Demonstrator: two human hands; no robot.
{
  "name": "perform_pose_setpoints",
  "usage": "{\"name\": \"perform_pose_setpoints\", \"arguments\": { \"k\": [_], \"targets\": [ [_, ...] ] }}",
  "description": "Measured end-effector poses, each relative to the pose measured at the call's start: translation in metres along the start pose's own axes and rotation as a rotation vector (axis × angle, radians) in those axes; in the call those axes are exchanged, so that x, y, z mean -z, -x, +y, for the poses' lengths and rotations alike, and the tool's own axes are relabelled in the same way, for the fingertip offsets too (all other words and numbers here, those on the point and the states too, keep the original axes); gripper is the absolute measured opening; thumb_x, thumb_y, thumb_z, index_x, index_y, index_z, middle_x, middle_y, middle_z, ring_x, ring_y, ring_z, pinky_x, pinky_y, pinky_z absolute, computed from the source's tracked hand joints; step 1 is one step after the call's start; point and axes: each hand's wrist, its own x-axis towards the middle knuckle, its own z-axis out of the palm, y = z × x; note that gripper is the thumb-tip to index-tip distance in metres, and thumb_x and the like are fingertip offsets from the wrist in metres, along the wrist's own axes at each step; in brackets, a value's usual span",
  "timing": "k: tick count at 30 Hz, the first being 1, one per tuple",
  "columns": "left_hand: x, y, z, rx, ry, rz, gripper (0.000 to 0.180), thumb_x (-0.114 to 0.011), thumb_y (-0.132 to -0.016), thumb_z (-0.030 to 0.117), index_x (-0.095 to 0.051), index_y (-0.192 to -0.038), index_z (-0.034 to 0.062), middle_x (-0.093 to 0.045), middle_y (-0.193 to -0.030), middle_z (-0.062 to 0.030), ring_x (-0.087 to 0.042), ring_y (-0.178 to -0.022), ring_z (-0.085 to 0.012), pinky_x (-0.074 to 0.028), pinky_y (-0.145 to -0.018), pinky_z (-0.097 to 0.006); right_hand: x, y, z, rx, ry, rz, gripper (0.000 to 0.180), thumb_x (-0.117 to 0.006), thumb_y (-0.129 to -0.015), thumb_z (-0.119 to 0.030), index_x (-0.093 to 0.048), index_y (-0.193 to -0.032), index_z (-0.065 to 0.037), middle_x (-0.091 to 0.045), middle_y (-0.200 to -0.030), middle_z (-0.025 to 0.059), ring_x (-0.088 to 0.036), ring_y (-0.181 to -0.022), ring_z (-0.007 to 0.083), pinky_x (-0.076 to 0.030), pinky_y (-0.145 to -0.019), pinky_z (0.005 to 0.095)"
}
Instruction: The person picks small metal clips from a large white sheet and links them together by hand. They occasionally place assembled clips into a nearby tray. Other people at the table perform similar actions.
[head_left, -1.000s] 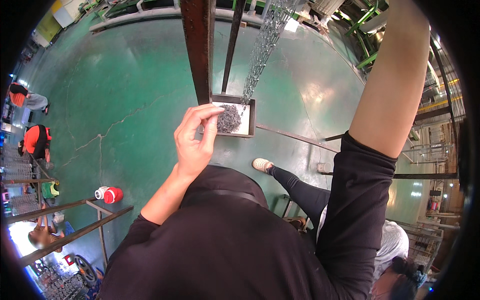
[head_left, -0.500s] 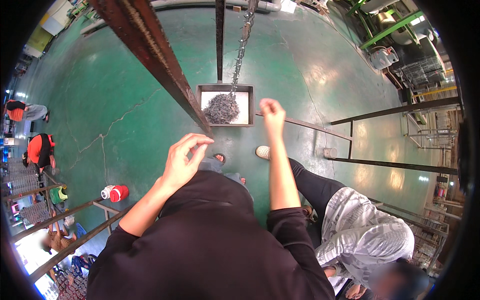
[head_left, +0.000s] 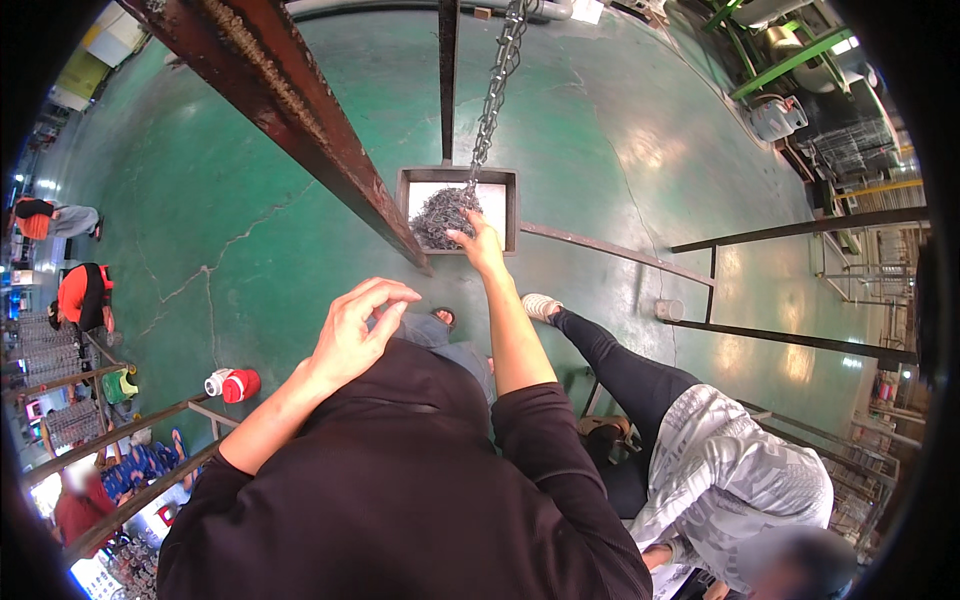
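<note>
A shallow dark-rimmed tray [head_left: 513, 215] with a pale bottom holds a heap of small grey metal wire pieces [head_left: 438, 218]. My right hand [head_left: 482, 243] reaches over the tray's near edge to the right side of the heap. Its fingers are apart, with the thumb off to the left, and nothing shows between them. My left hand [head_left: 352, 332] hovers in front of my body, nearer than the tray. Its fingers are bent together close to the thumb; whether a small piece sits between them cannot be made out. A chain of linked metal wire [head_left: 492, 100] runs down to the heap.
A rusty brown beam [head_left: 300, 110] slants down to the tray's left, and a dark post [head_left: 447, 80] stands behind it. At right, a person in a grey patterned top [head_left: 735, 460] sits close, one leg stretched toward the tray. Metal bars [head_left: 790, 340] lie beyond.
My right hand has moved left and down from beside the tray to the heap, its fingers opening. My left hand has stayed nearly in place. The neighbour's leg has shifted slightly.
</note>
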Motion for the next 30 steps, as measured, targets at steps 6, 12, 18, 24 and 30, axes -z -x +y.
{"name": "perform_pose_setpoints", "arguments": {
  "k": [6,12,18,24,30],
  "targets": [
    [0.006,0.005,-0.007,0.019,-0.009,-0.007,0.016,-0.057,-0.088,0.000,-0.067,-0.100,0.0026,-0.065,-0.096,-0.0084,-0.061,-0.081,-0.0160,-0.049,-0.070,-0.028,-0.008,0.009,0.015,-0.069,-0.198,0.050,0.033,-0.071,-0.083,-0.025,-0.069,-0.108,-0.004,-0.068,-0.104,0.0121,-0.065,-0.097,0.0248,-0.048,-0.087,0.0335],
    [0.010,0.003,-0.014,-0.022,-0.026,-0.023,0.016,-0.057,-0.087,0.000,-0.067,-0.100,0.0038,-0.066,-0.096,-0.0081,-0.062,-0.083,-0.0178,-0.049,-0.069,-0.028,-0.005,0.017,-0.005,-0.177,-0.209,0.085,0.028,-0.068,-0.087,-0.028,-0.071,-0.102,-0.005,-0.071,-0.089,0.0101,-0.065,-0.082,0.0162,-0.049,-0.077,0.0300],
    [0.016,0.003,-0.020,-0.003,-0.018,-0.035,0.018,-0.057,-0.086,0.000,-0.067,-0.101,0.0052,-0.067,-0.097,-0.0070,-0.064,-0.086,-0.0207,-0.049,-0.068,-0.030,-0.002,0.026,-0.017,-0.206,-0.286,0.180,0.026,-0.066,-0.089,-0.025,-0.072,-0.099,-0.001,-0.072,-0.083,0.0048,-0.063,-0.081,0.0090,-0.049,-0.076,0.0254],
    [0.009,-0.004,-0.023,-0.041,0.002,-0.128,0.015,-0.058,-0.088,0.002,-0.067,-0.100,0.0042,-0.066,-0.098,-0.0069,-0.063,-0.084,-0.0172,-0.048,-0.068,-0.028,0.007,0.041,-0.016,-0.274,-0.335,0.284,0.029,-0.066,-0.090,-0.026,-0.072,-0.096,0.001,-0.072,-0.082,0.0059,-0.065,-0.078,0.0096,-0.049,-0.075,0.0246],
    [-0.009,-0.018,-0.021,-0.077,0.037,-0.285,0.017,-0.059,-0.087,0.003,-0.067,-0.102,0.0042,-0.066,-0.099,-0.0073,-0.064,-0.086,-0.0190,-0.049,-0.068,-0.029,0.030,0.058,-0.026,-0.313,-0.393,0.395,0.027,-0.065,-0.090,-0.023,-0.071,-0.097,0.003,-0.071,-0.084,0.0074,-0.065,-0.079,0.0114,-0.050,-0.075,0.0249]
  ]
}}
